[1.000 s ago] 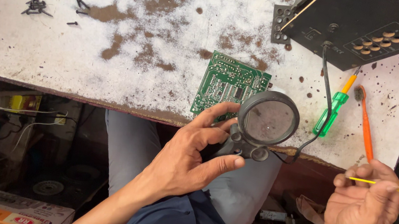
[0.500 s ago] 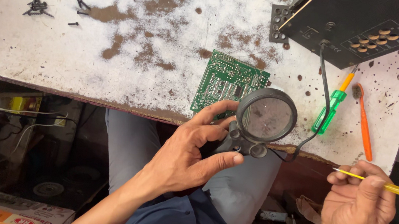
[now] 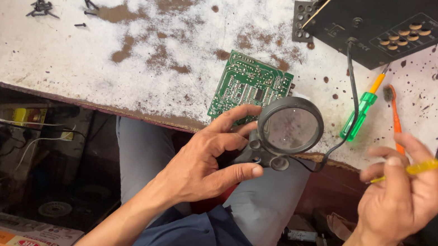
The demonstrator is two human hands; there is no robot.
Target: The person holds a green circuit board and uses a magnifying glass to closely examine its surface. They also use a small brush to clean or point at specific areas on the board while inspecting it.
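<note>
My left hand [image 3: 208, 161] grips a black round magnifying glass [image 3: 289, 128] by its body, holding it just over the near edge of the worn white workbench [image 3: 124, 71]. A green circuit board [image 3: 249, 85] lies on the bench right behind the lens, its near corner under my fingertips. My right hand [image 3: 401, 192] is raised off the bench at the right and pinches a thin yellow-handled tool [image 3: 413, 168] between its fingers; the hand is blurred.
A black device chassis [image 3: 401, 23] sits at the far right with a black cable running down. A green-and-orange screwdriver [image 3: 361, 111] and an orange brush [image 3: 395, 115] lie beside it. Black screws [image 3: 42, 7] lie far left. Boxes and wires fill the floor below.
My right hand has lifted and turned, swinging the yellow tool from level to slanted upward. My left hand and the magnifying glass have stayed in place.
</note>
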